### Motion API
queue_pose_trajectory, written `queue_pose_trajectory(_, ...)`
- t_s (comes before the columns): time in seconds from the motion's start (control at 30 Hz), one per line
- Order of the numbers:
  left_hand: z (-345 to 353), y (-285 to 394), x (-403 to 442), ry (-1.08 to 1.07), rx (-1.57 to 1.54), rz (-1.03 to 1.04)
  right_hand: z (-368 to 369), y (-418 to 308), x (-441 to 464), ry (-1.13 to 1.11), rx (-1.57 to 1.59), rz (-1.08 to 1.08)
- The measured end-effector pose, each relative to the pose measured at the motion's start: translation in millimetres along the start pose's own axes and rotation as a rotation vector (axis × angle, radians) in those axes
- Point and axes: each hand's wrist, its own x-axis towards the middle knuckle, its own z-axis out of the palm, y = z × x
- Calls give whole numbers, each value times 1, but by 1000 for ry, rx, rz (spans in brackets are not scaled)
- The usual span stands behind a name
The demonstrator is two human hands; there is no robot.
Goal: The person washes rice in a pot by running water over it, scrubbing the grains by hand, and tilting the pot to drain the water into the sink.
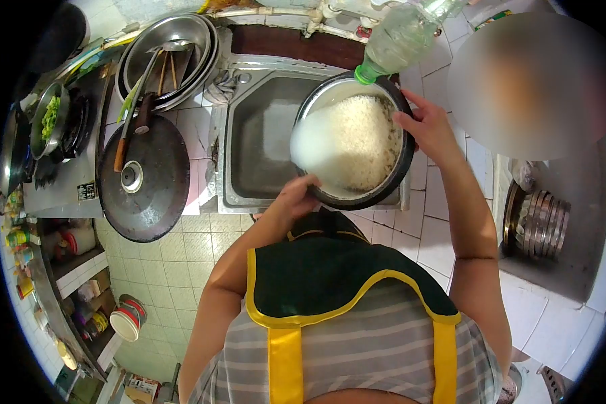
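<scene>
A large dark-rimmed pot (409,158) is over the right part of the metal sink (256,135). White rice (367,138) lies inside it, with a whitish blurred patch over its left side. The fingers of my right hand (432,124) grip the pot's upper right rim. At the lower left rim, my left hand (296,196) holds the pot too, its fingertips near the edge. A clear bottle (400,42) with a green cap leans at the pot's far rim.
To the left are stacked metal bowls (209,67), a large dark lid (151,202) and a pan with chopped greens (50,118). Stacked metal rings or dishes (542,222) stand at right. A bucket (126,320) sits on the floor.
</scene>
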Motion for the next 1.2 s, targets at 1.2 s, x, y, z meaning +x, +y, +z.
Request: queue_pose_trajectory(1.2, 7, 2, 9, -115, 9, 29, 8, 4, 8, 200, 272, -106)
